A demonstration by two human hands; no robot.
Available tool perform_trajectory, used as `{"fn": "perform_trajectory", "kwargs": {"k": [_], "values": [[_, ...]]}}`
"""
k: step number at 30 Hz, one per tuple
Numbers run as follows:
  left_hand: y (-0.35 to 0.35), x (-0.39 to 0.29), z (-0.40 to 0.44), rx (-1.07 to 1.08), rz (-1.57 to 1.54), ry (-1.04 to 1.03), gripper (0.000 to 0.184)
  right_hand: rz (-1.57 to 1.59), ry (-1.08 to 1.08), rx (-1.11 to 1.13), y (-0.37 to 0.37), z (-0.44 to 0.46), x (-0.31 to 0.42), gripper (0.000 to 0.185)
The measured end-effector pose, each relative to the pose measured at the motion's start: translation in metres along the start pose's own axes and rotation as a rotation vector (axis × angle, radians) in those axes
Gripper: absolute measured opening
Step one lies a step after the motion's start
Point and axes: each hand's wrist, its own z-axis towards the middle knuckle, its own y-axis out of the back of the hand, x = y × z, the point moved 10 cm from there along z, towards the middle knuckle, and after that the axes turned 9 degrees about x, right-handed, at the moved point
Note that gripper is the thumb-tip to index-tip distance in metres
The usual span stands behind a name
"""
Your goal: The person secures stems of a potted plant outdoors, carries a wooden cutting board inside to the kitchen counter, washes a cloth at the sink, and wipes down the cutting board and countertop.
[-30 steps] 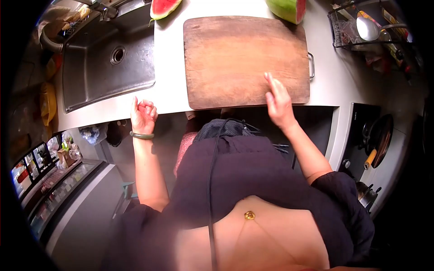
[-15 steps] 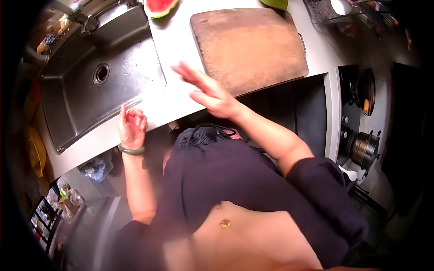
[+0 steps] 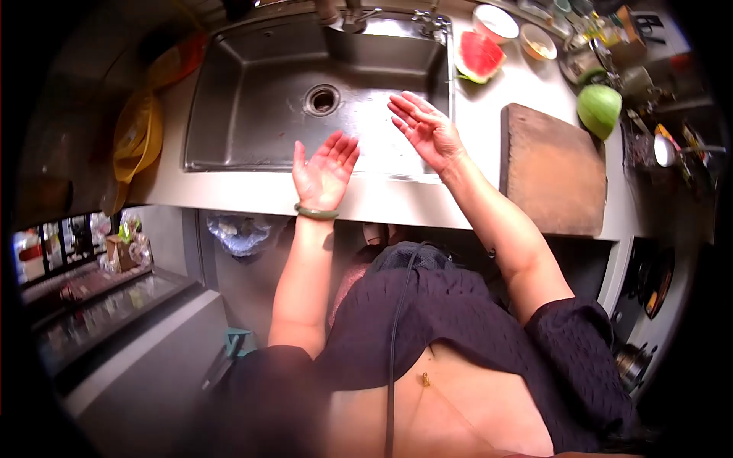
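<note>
My left hand [image 3: 326, 173] is held palm up at the front edge of the steel sink [image 3: 259, 114], fingers spread, with nothing in it. A green bangle [image 3: 316, 212] circles that wrist. My right hand [image 3: 427, 133] hovers over the sink's right side, its fingers stretched out and its palm bare. To the right of it lies a wooden cutting board [image 3: 553, 172] on the counter. A cut piece of watermelon [image 3: 480, 57] sits behind, beside the sink, with its red flesh showing. The sink's drain [image 3: 321, 100] is visible between and beyond my hands.
A faucet [image 3: 353, 17] stands at the sink's back. Two bowls, one white [image 3: 495, 23] and one smaller [image 3: 538, 42], are near the watermelon. A green rounded fruit piece [image 3: 599, 111] touches the board's far corner. Yellow baskets [image 3: 139, 137] are at left.
The view has swung left toward the sink. My right hand has gone from beside the cutting board to over the sink, and my left hand has opened out.
</note>
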Motion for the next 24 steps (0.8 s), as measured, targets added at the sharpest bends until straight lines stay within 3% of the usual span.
{"fn": "perform_trajectory", "kwargs": {"k": [2, 4, 6, 10, 12, 14, 18, 22, 24], "values": [[-0.006, -0.009, 0.01, -0.123, 0.018, -0.137, 0.074, -0.05, -0.049, 0.037, 0.003, 0.021, -0.005, 0.041], [-0.008, -0.017, 0.024, -0.093, 0.031, -0.176, 0.085, -0.206, -0.152, 0.007, 0.012, 0.05, -0.007, 0.038], [0.0, -0.027, 0.037, -0.13, 0.069, -0.213, 0.089, -0.58, -0.141, -0.038, 0.031, 0.093, 0.006, 0.041], [0.034, -0.045, 0.058, -0.205, 0.115, -0.22, 0.093, -1.714, 0.379, -0.252, 0.0, 0.173, 0.079, 0.054], [0.058, -0.054, 0.068, -0.256, 0.107, -0.242, 0.103, -1.88, 0.555, -0.187, -0.001, 0.211, 0.082, 0.058], [0.074, -0.059, 0.077, -0.309, 0.087, -0.247, 0.104, -1.804, 0.262, -0.248, 0.017, 0.236, 0.076, 0.059], [0.093, -0.054, 0.103, -0.348, 0.056, -0.202, 0.101, -1.745, 0.445, -0.186, 0.013, 0.241, 0.081, 0.042], [0.106, -0.034, 0.138, -0.408, 0.018, -0.122, 0.1, -1.733, 0.361, -0.179, 0.031, 0.216, 0.057, 0.038], [0.108, -0.027, 0.15, -0.429, 0.006, -0.086, 0.098, -1.635, 0.378, -0.129, 0.007, 0.179, 0.027, 0.034]]}}
